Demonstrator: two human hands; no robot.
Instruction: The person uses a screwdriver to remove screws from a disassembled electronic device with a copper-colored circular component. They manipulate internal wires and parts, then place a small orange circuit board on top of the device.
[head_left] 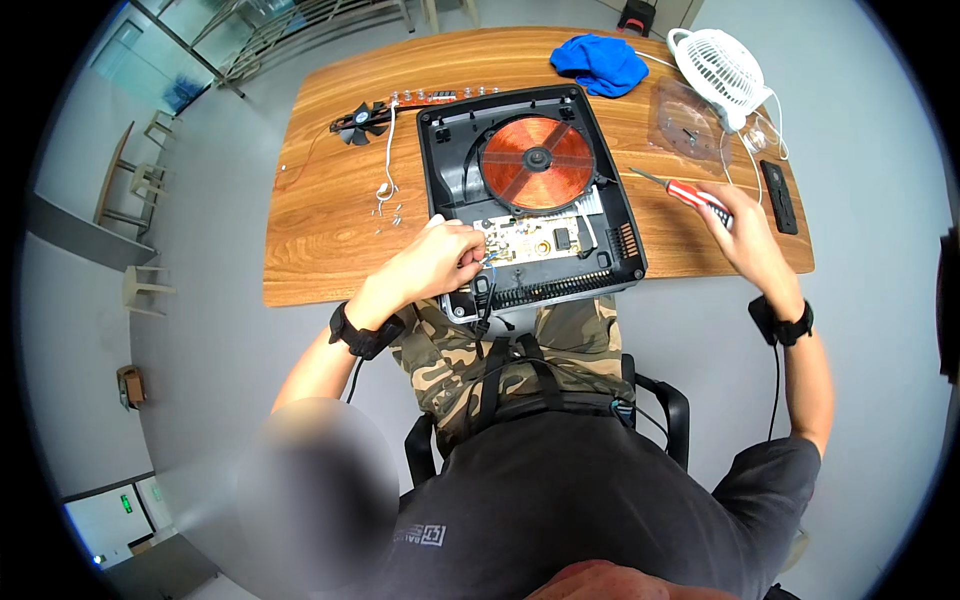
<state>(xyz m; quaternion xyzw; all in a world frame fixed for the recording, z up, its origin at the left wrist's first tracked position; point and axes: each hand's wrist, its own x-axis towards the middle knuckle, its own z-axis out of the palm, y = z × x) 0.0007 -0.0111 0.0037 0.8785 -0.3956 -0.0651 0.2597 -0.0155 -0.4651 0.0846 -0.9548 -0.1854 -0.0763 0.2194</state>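
Note:
An opened induction cooker [462, 207] with a black housing lies at the table's front edge, with its round copper coil [560, 178] at the far side. Nearer to me in the housing is a pale circuit board [520, 240]. At the board's left end my left hand [440, 260] has its fingers closed beside thin blue wires [490, 261]; what they pinch is hidden. To the right of the cooker, my right hand [745, 230] grips a screwdriver [690, 193] by its red and white handle. Its blade points to the upper left, over the table.
Left of the cooker lie a small black fan [361, 124], a red circuit strip [428, 97], a white cable [388, 160] and several small screws [397, 214]. Towards the back right are a blue cloth [600, 65], a white desk fan [722, 72], a clear tray [683, 125] and a black strip-shaped part [778, 197].

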